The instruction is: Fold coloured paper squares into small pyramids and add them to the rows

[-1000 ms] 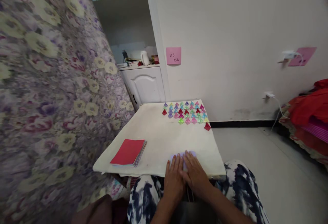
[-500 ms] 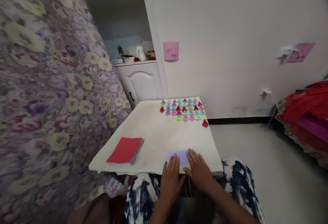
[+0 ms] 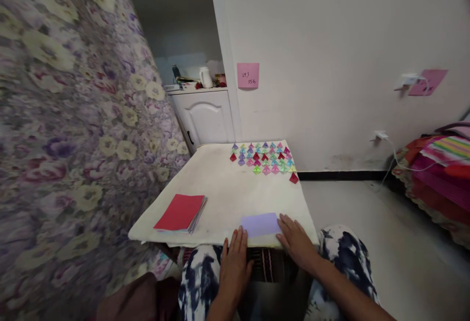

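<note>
A lavender sheet of paper (image 3: 260, 225), seemingly folded into a rectangle, lies flat near the front edge of the cream-covered table (image 3: 223, 184). My left hand (image 3: 235, 255) rests at its left end, fingers stretched out and pointing forward. At the right end lies my right hand (image 3: 295, 239), fingers extended, the tips at the paper's edge. Neither hand grips anything. To the left sits a stack of coloured paper (image 3: 180, 213) with a red sheet on top. Rows of small folded paper pieces (image 3: 265, 156) in many colours cover the table's far right part.
A floral curtain (image 3: 88, 154) hangs along the left. Behind the table stand a white cabinet (image 3: 209, 118) and a wall with a pink note (image 3: 248, 75). Red and pink fabric (image 3: 433, 179) is piled at the right, beside a white cable (image 3: 394, 152).
My hands have spread apart, the left moving left and the right moving right. More of the lavender paper now shows between them. The view has shifted slightly.
</note>
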{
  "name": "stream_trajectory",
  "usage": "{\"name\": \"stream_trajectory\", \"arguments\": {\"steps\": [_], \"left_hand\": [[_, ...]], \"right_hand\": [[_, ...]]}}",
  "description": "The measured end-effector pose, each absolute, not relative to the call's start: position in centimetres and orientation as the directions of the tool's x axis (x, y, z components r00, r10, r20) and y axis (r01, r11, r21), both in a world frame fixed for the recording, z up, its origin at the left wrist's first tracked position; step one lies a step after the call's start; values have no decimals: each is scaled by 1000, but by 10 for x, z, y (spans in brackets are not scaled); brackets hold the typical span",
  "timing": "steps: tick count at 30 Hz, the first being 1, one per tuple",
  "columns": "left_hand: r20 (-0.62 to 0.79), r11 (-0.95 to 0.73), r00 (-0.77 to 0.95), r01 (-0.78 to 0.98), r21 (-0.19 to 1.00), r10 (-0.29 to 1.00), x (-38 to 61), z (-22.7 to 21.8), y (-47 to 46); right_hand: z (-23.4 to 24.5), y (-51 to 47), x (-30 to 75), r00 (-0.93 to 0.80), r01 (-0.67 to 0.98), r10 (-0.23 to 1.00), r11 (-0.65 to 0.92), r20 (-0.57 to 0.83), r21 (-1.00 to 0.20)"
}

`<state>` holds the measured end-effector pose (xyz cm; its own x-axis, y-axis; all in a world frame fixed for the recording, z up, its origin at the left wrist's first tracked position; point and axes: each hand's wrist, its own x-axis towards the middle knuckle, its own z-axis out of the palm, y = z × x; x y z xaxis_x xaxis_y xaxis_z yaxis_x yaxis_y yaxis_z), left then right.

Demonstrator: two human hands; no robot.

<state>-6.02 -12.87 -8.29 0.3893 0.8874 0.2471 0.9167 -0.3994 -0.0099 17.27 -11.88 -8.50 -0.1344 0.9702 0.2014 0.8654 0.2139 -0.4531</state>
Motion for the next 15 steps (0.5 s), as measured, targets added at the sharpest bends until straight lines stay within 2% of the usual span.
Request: {"name": "stream_trajectory", "arguments": {"steps": [1,7,15], "left_hand": [[260,-407,392,913,8,883,-59,-83,-129],[409,-456,402,889,40,819,-45,-75,-126],[425,-476,389,872,117,817,-36,-82,-121]], "right_hand": [[-84,-115,178,-117,832,971,209,207,-514],[-71,-73,198,-81,772,974,195,212,-605],[-63,-32,185,-177,713,977,210,117,-669]]}}
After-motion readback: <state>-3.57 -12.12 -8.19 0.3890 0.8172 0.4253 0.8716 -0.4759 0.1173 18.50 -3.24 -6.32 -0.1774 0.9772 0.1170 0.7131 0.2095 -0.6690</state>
